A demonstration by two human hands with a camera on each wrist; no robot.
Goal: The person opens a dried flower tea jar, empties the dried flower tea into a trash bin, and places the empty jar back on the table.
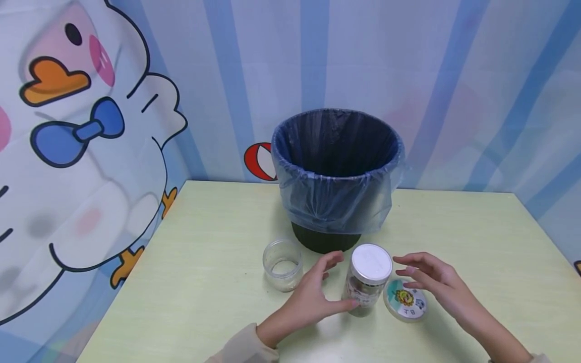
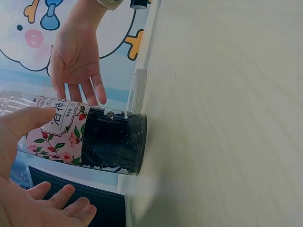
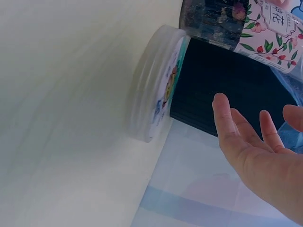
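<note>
A clear lidded jar (image 1: 363, 292) with a white lid (image 1: 372, 262) stands on the table between the two hands. Its label (image 2: 59, 130) is pink with printed flowers, and dark contents fill the lower part. My left hand (image 1: 308, 295) is spread at the jar's left side, its thumb overlapping the label and its fingers loosely extended behind. On the other side, my right hand (image 1: 436, 282) hovers with fingers relaxed, apart from the jar and holding nothing. Below the right fingers lies a round lid (image 1: 408, 301) with a sunflower picture, picture side up.
An open, empty-looking clear jar (image 1: 282, 282) stands to the left of my left hand. Behind the jars is a dark trash bin (image 1: 324, 239) lined with a blue plastic bag (image 1: 336, 201). A cartoon-printed cloth (image 1: 218, 91) hangs behind the pale table (image 1: 190, 262).
</note>
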